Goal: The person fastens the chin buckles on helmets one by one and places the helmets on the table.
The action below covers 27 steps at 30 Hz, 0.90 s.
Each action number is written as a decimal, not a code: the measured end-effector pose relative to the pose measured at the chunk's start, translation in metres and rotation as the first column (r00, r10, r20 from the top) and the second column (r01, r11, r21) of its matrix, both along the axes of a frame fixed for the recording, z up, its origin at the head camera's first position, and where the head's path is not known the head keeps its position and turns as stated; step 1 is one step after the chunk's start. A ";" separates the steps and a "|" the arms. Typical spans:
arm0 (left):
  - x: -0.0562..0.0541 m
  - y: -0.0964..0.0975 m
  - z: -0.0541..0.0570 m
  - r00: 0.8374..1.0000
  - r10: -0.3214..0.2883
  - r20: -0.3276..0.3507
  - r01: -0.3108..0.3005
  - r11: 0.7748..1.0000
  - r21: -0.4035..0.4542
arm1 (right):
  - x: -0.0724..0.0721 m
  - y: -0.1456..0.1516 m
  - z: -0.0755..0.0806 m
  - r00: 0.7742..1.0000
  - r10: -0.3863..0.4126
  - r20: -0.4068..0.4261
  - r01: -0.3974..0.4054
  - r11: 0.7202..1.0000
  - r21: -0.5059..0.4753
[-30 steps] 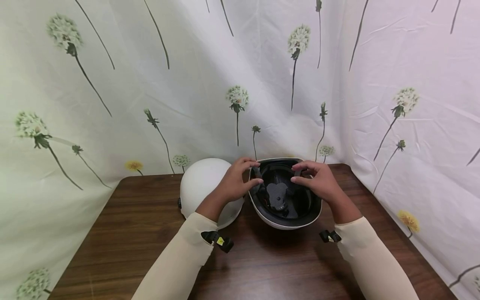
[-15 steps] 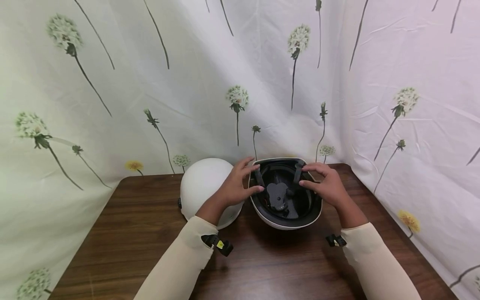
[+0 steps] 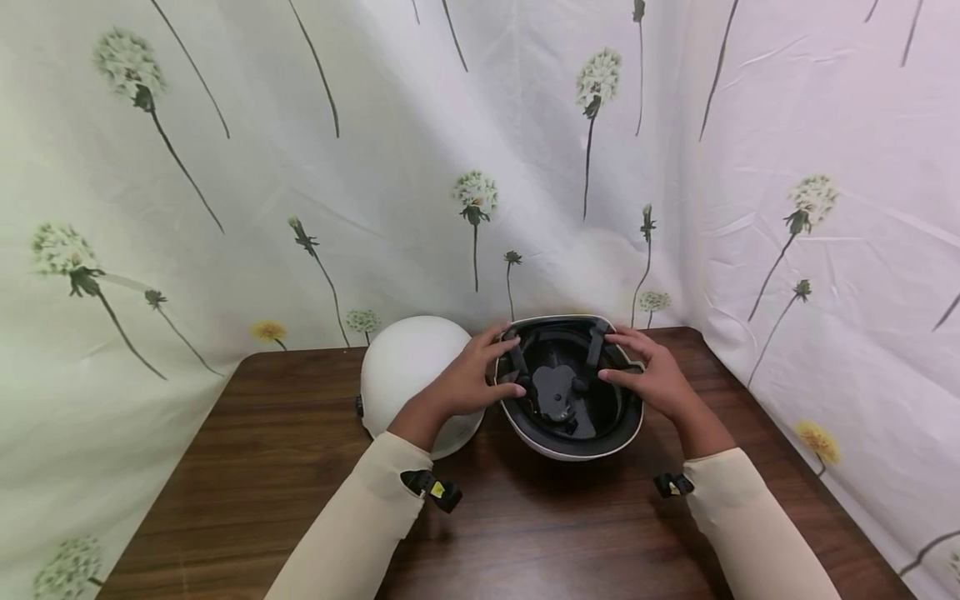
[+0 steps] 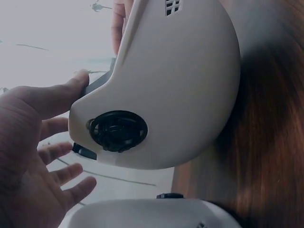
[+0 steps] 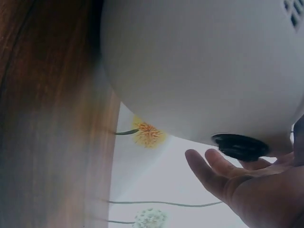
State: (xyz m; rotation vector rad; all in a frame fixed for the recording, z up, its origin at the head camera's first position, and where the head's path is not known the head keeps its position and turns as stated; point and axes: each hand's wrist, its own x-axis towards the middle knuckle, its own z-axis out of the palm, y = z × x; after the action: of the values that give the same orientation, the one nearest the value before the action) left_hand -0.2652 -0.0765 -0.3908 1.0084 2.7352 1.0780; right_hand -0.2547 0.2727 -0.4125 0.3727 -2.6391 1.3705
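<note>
A white helmet [image 3: 564, 450] lies upside down on the table, its black padded inside facing up. Two dark straps lie in it: the left strap [image 3: 518, 357] and the right strap [image 3: 596, 346]. At its left rim is my left hand [image 3: 468, 375], thumb and fingers spread by the left strap. In the left wrist view the thumb [image 4: 78, 85] meets the rim near the strap, below which sits a round black knob [image 4: 118, 131]. My right hand [image 3: 654, 375] is at the right rim, fingers extended. In the right wrist view they lie beside another black knob [image 5: 241, 147].
A second white helmet [image 3: 408, 362] stands dome up just left of the first, partly behind my left forearm. Both are on a dark wooden table [image 3: 285, 467]. A white floral cloth [image 3: 390, 167] hangs behind the table's back edge and along its right side.
My right hand has moved right, off the right strap, which now lies in view inside the helmet. My left fingers have shifted slightly at the left rim. The helmets stay in place.
</note>
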 end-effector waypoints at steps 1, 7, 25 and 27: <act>0.000 0.000 0.001 1.000 -0.001 0.001 0.001 1.000 -0.009 | 0.000 0.000 0.000 1.000 0.003 0.004 -0.003 1.000 0.002; 0.002 0.002 0.005 1.000 -0.008 -0.006 0.007 0.997 -0.079 | 0.000 0.003 -0.001 1.000 0.000 0.028 0.000 1.000 -0.008; 0.005 0.019 -0.003 0.976 0.039 -0.216 -0.121 0.917 -0.381 | 0.006 0.010 0.019 1.000 0.031 -0.005 -0.031 0.999 0.010; 0.006 0.023 -0.005 0.970 0.051 -0.238 -0.148 0.901 -0.409 | 0.007 0.009 0.023 0.999 0.038 -0.013 -0.038 0.999 0.028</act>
State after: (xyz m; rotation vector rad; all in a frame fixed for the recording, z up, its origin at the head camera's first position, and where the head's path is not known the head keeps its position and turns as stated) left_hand -0.2592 -0.0537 -0.3954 0.9732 3.0286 0.3511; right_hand -0.2478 0.2821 -0.3898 0.4360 -2.6560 1.3380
